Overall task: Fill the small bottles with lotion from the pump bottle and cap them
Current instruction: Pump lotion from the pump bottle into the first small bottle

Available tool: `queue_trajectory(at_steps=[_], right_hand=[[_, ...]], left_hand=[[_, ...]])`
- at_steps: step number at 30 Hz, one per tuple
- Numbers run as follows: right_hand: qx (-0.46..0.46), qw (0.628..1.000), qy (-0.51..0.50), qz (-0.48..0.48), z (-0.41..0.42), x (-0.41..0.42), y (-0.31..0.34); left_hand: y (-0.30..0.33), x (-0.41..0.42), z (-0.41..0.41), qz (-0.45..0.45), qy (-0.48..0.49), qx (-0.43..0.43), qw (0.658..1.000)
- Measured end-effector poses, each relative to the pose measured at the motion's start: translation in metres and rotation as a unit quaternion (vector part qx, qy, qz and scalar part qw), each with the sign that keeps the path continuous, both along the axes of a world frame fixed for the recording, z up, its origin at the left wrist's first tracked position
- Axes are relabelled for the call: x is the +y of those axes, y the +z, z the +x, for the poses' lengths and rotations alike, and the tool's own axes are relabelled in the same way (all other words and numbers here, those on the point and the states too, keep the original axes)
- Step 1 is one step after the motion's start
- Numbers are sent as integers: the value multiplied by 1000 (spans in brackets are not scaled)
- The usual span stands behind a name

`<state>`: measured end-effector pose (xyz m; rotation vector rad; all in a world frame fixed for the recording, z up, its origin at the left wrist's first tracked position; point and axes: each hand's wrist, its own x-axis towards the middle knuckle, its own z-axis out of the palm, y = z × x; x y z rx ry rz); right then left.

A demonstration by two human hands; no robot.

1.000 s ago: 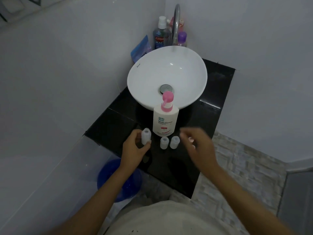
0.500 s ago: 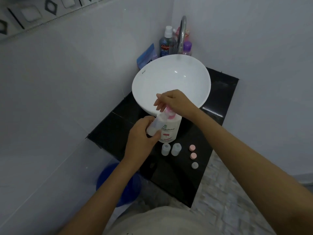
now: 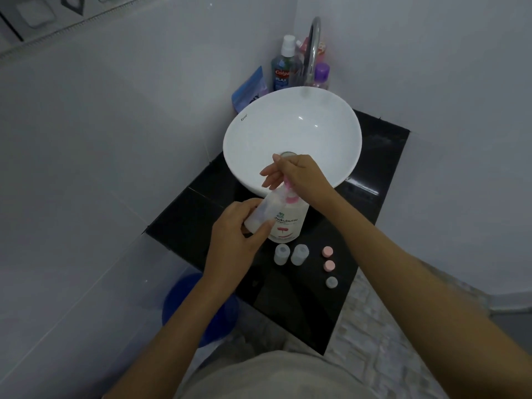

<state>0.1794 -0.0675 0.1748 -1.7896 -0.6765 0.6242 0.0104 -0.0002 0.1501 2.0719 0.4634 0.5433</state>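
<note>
A white pump bottle (image 3: 289, 223) with a pink pump stands on the black counter (image 3: 290, 292) in front of the sink. My right hand (image 3: 296, 175) rests on top of the pink pump head. My left hand (image 3: 239, 234) holds a small translucent bottle (image 3: 260, 211) tilted up under the pump's spout. Two more small open bottles (image 3: 281, 254) (image 3: 299, 254) stand upright just in front of the pump bottle. To their right lie two pink caps (image 3: 327, 251) (image 3: 329, 265) and one grey cap (image 3: 331, 282) in a row.
A white bowl sink (image 3: 290, 131) with a chrome tap (image 3: 312, 50) sits behind. Mouthwash (image 3: 283, 67), a purple-capped bottle (image 3: 321, 76) and a blue pouch (image 3: 250, 89) crowd the back corner. A blue bucket (image 3: 198, 306) stands on the floor under the counter's left edge.
My left hand lifted a small bottle from the counter up to the pump spout. My right hand moved from above the caps onto the pump head.
</note>
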Motion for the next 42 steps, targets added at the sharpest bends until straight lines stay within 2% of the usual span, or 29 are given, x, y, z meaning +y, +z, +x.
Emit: queue_trajectory(at_steps=[5, 8, 13, 16, 18, 21, 26, 30, 38, 42], right_hand=[[0, 999, -45, 14, -5, 3, -6], [25, 997, -74, -13, -12, 2, -10], [85, 994, -40, -49, -5, 1, 10], [22, 999, 26, -23, 1, -2, 14], [-8, 999, 34, -11, 0, -2, 7], [2, 1000, 8, -4, -1, 0, 0], [31, 998, -18, -44, -8, 1, -7], [18, 1000, -14, -9, -1, 4, 2], [4, 998, -32, -61, -4, 4, -13], [7, 999, -14, -51, 0, 3, -6]], left_hand=[[-1, 4, 1, 7, 9, 2, 1000], [-5, 9, 4, 1, 7, 17, 1000], [-2, 16, 5, 1, -7, 1, 1000], [1, 19, 4, 13, -11, -10, 1000], [1, 20, 5, 1, -17, -14, 1000], [-4, 20, 6, -12, -25, -21, 999], [-11, 23, 8, -43, -30, -7, 999], [-11, 25, 6, -63, -28, -28, 997], [-21, 26, 8, -75, -26, -5, 997], [-20, 26, 7, -86, -27, -10, 996]])
